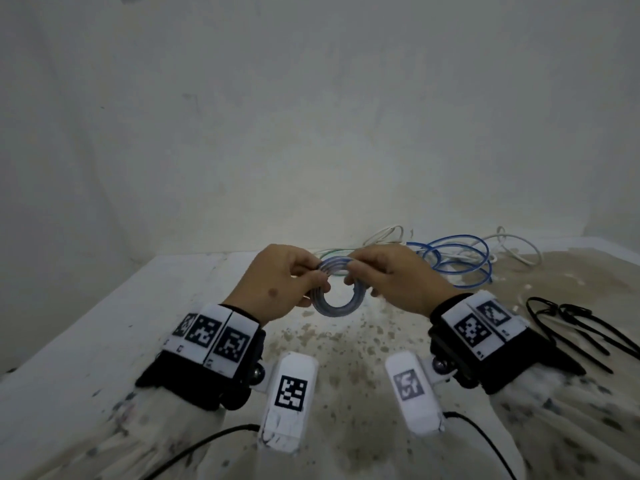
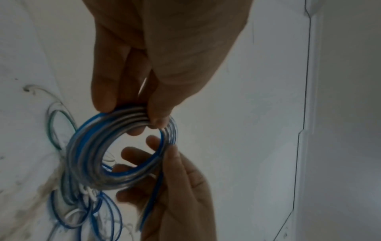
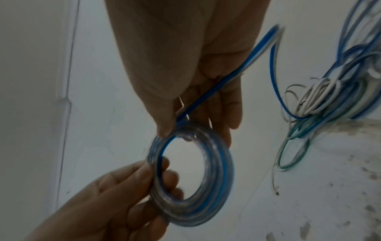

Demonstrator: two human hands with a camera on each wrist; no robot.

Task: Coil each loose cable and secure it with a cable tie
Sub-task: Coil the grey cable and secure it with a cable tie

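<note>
A small coil of blue-and-clear cable (image 1: 337,299) is held upright above the table between both hands. My left hand (image 1: 313,277) pinches the coil's left side between thumb and fingers; in the left wrist view the left hand (image 2: 144,114) grips the coil (image 2: 86,146) at its top. My right hand (image 1: 351,273) pinches the coil's upper right. In the right wrist view the right hand (image 3: 177,125) pinches where the free strand (image 3: 237,71) joins the coil (image 3: 218,179). That strand runs back over the fingers to the loose pile.
A tangle of loose blue, white and green cables (image 1: 457,261) lies at the back of the stained white table (image 1: 138,306), against the wall. Several black cable ties (image 1: 571,327) lie to the right of my right wrist.
</note>
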